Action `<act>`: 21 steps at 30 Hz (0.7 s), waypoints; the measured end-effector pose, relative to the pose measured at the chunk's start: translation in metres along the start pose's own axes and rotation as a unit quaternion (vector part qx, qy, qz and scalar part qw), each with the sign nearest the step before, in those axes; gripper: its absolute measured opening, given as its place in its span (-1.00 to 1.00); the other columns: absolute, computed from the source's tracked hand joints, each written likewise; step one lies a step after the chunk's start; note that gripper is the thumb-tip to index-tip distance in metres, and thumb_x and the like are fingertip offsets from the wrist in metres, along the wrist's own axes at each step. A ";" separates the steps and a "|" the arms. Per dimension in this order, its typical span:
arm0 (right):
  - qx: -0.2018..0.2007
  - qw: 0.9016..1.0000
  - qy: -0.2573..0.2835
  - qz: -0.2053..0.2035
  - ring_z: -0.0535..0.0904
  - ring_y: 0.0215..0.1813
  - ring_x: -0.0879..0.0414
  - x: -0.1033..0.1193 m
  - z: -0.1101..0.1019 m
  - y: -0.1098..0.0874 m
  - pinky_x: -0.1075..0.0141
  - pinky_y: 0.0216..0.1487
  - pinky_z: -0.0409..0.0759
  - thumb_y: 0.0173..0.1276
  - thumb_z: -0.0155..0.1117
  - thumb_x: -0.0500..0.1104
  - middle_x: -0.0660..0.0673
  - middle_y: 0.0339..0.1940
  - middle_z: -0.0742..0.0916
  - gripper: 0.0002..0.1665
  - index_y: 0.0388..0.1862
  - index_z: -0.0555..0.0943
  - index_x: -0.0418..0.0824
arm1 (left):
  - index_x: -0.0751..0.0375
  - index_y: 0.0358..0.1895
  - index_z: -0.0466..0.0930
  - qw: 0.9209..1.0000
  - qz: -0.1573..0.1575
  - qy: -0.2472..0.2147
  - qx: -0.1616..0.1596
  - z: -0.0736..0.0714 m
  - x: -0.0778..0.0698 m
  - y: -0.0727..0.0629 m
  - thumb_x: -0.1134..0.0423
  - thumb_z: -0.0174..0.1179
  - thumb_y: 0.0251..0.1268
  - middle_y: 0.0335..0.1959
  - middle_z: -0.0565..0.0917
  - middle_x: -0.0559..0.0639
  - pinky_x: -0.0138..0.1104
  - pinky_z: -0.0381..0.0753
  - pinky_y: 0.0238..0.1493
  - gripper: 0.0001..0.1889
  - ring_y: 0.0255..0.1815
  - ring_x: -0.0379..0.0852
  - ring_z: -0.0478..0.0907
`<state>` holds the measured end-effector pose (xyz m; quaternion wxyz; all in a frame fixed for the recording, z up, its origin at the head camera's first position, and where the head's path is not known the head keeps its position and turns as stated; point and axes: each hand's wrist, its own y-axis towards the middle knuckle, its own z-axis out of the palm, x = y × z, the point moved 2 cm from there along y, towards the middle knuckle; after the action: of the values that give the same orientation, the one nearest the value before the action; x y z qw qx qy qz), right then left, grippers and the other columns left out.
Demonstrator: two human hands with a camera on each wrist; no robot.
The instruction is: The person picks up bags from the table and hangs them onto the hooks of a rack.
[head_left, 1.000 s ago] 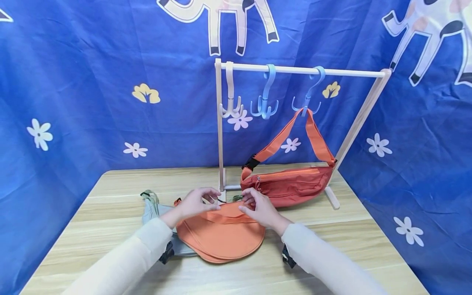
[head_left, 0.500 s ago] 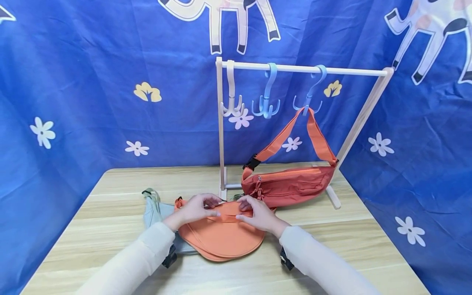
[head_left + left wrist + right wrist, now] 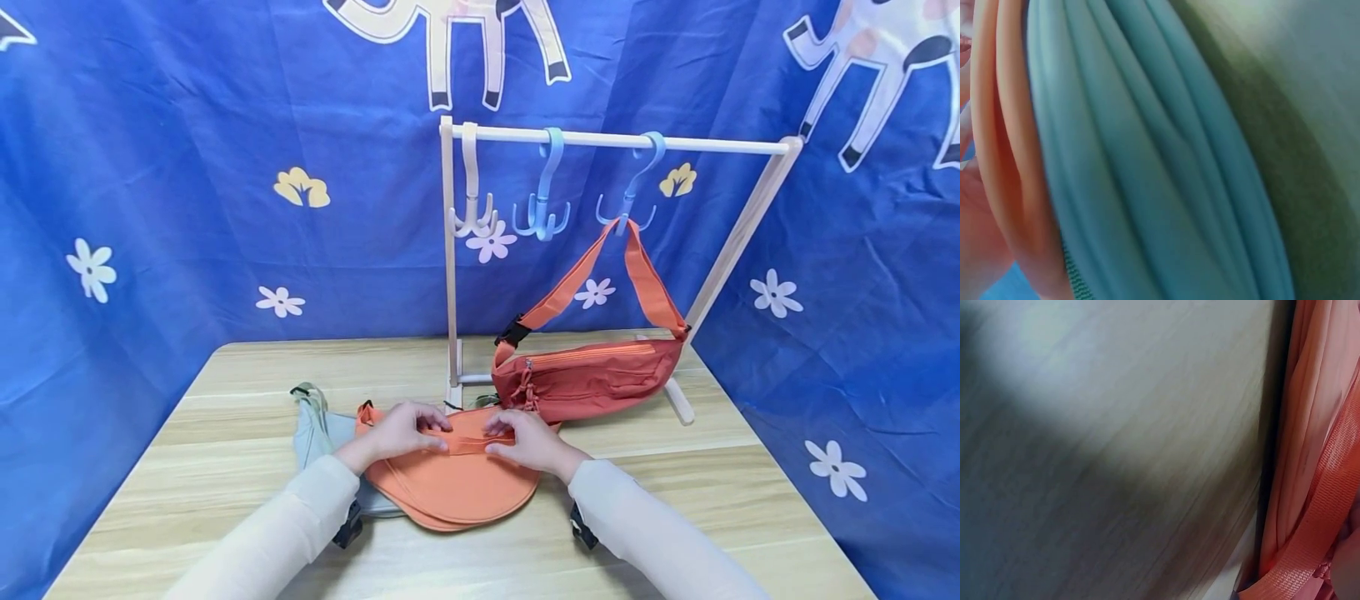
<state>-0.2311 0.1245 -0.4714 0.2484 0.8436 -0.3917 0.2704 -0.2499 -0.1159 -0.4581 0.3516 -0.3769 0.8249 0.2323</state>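
An orange bag [image 3: 465, 487] with a rounded bottom lies on the table in the head view. Its flat orange strap [image 3: 467, 446] runs across the upper part. My left hand [image 3: 401, 433] has its thumb and fingers curled about the strap at the left. Facing it, my right hand [image 3: 528, 442] does the same at the right, a short stretch of strap showing between them. A grey-blue bag [image 3: 337, 429] sits partly under the orange one. Its soft folds [image 3: 1129, 150] fill the left wrist view, while orange webbing [image 3: 1310, 537] edges the right wrist view.
Behind the hands stands a rack with a white bar [image 3: 600, 140]. A white hook [image 3: 471, 187] and two blue hooks [image 3: 546, 187] hang there. From the right blue hook a red waist bag [image 3: 600, 379] hangs by its orange strap, its body low near the table [image 3: 720, 500].
Both hands have come down slightly onto the orange strap, thumbs and fingers closing around it. The orange bag and the hanging red bag stay in place.
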 end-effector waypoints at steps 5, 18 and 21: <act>0.001 1.000 -0.024 -0.007 0.57 -0.22 0.26 0.000 0.001 0.000 0.38 -0.10 0.51 0.22 0.39 -0.22 0.08 -0.30 0.67 -0.82 -0.19 0.64 -0.16 | 0.20 -0.28 0.71 1.000 -0.011 -0.001 0.005 0.001 0.002 -0.001 0.20 0.47 -0.02 -0.41 0.67 -0.13 -0.39 0.42 -0.37 -0.76 -0.46 -0.24 0.42; 0.004 1.000 -0.026 -0.011 0.54 -0.32 0.32 0.001 0.000 0.002 0.40 -0.20 0.50 0.23 0.38 -0.24 0.16 -0.43 0.64 -0.92 -0.33 0.64 -0.09 | 0.13 -0.42 0.74 1.000 -0.016 -0.005 0.009 -0.001 0.002 -0.003 0.19 0.45 0.01 -0.45 0.68 -0.20 -0.37 0.47 -0.31 -0.88 -0.41 -0.27 0.51; 0.008 1.000 -0.019 -0.007 0.53 -0.33 0.32 0.003 -0.002 0.003 0.40 -0.22 0.50 0.23 0.37 -0.25 0.16 -0.44 0.64 -0.93 -0.34 0.65 -0.10 | 0.15 -0.42 0.74 1.000 -0.015 -0.016 0.017 -0.003 0.001 -0.004 0.22 0.44 0.02 -0.45 0.69 -0.17 -0.37 0.48 -0.31 -0.90 -0.41 -0.25 0.52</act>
<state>-0.2323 0.1223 -0.4672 0.2361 0.8534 -0.3877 0.2561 -0.2488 -0.1207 -0.4570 0.3745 -0.3790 0.8174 0.2191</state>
